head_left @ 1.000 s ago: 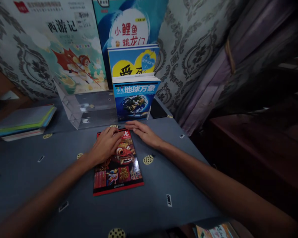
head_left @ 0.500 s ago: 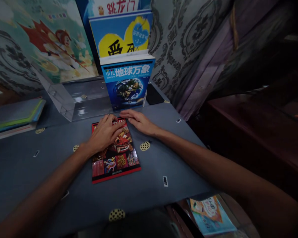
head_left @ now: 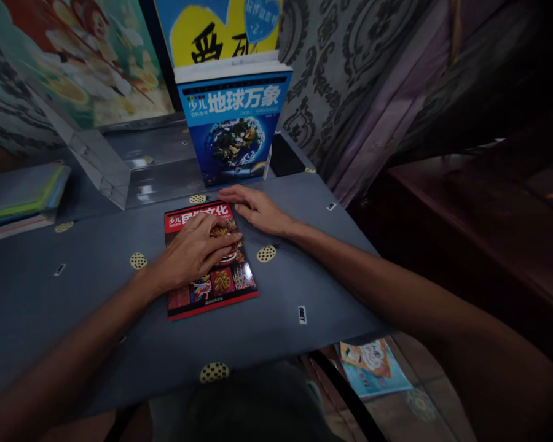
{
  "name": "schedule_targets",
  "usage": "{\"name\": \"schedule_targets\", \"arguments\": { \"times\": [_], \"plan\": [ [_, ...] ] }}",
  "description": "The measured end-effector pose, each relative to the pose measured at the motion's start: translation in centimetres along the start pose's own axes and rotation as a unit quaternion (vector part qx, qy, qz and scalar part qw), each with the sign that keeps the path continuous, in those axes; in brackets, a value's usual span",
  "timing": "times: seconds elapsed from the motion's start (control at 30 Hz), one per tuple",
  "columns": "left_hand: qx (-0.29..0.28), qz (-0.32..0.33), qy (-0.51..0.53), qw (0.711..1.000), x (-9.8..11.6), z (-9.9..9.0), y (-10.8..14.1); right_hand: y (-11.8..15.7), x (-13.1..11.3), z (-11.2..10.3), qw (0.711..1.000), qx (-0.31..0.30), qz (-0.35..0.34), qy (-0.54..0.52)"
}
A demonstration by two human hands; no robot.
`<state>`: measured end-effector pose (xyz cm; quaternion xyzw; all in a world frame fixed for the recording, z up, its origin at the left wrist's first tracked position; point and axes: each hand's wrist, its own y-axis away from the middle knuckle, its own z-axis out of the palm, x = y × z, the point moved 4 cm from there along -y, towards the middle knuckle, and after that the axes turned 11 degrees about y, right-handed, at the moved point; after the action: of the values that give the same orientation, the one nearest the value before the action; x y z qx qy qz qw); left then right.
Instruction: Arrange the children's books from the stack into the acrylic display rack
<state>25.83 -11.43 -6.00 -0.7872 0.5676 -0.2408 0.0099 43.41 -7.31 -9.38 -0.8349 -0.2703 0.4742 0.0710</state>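
Note:
A red-and-black children's book [head_left: 212, 301] lies flat on the grey patterned tablecloth [head_left: 295, 270]. Across the middle of its cover rests my left hand [head_left: 196, 248], fingers stretched out and pointing right, hiding part of the picture. My right hand [head_left: 258, 210] lies at the book's upper right corner, fingers extended, touching or very close to its edge. Just beyond stands a blue book with a globe on its cover [head_left: 237, 135], upright and leaning slightly back.
Behind the globe book is a yellow-and-blue book [head_left: 221, 31]. A clear acrylic stand [head_left: 99, 162] sits left of it, and a stack of books [head_left: 21, 196] farther left. A dark flat object [head_left: 286, 155] lies at the right. A light-blue booklet [head_left: 373, 368] is on the floor.
My left hand has slid down the cover toward me, uncovering the book's title. My right hand stays near the upper right corner. The camera view has tilted down a little.

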Motion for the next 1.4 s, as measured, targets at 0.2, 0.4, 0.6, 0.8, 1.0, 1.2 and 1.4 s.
{"name": "schedule_targets", "arguments": {
  "times": [0.2,0.4,0.6,0.8,1.0,1.2,1.4],
  "plan": [
    [-0.039,0.015,0.005,0.999,1.6,0.2,0.7,0.1,-0.3,0.0,1.0,0.004,-0.002,0.009],
    [-0.063,0.05,0.048,0.996,3.7,0.6,1.6,0.3,-0.1,0.2,1.0,0.006,-0.003,0.018],
    [-0.088,0.061,0.059,0.992,4.9,0.9,2.5,0.3,-0.2,0.2,0.999,0.008,-0.025,0.046],
    [-0.114,0.034,0.108,0.987,4.2,0.5,2.5,0.8,-1.2,0.7,0.98,-0.011,-0.043,0.194],
    [-0.18,-0.031,0.145,0.972,0.9,-2.3,4.3,1.3,-1.9,1.7,0.955,-0.038,-0.047,0.29],
    [-0.216,-0.084,0.162,0.959,-1.3,-4.1,6.5,1.2,-1.6,1.8,0.959,-0.043,-0.045,0.277],
    [-0.216,-0.091,0.149,0.961,-0.9,-3.4,6.5,1.1,-1.6,2.1,0.95,-0.038,-0.051,0.307]
  ]
}}
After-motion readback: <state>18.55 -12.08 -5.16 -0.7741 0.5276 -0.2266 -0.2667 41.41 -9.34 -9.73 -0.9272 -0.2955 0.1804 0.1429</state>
